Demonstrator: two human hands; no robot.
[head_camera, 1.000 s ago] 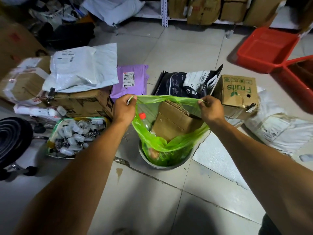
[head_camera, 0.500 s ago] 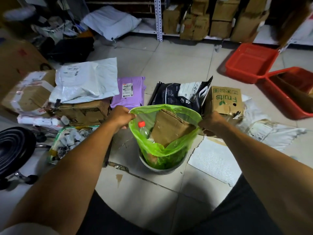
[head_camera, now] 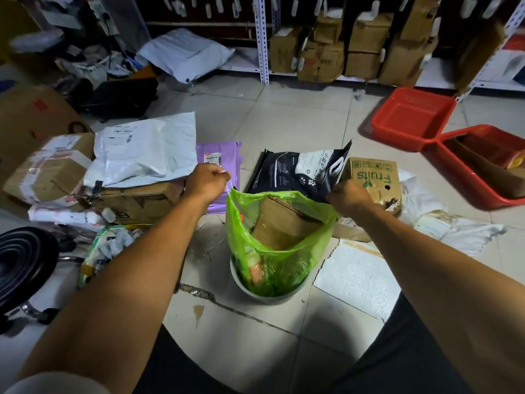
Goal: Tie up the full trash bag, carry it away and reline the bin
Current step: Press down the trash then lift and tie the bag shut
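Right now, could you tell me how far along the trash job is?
Early. Both the left hand and right hand grip the green bag's rim, pulled clear of the bin. Its mouth is open, cardboard showing. Tying, carrying away and relining remain.

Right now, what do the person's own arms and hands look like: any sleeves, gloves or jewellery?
Both forearms are bare to the wrists. The left hand and right hand wear no gloves, and no rings or watch show. A pale sleeve edge shows at the left upper arm; no sleeve shows on the right arm.
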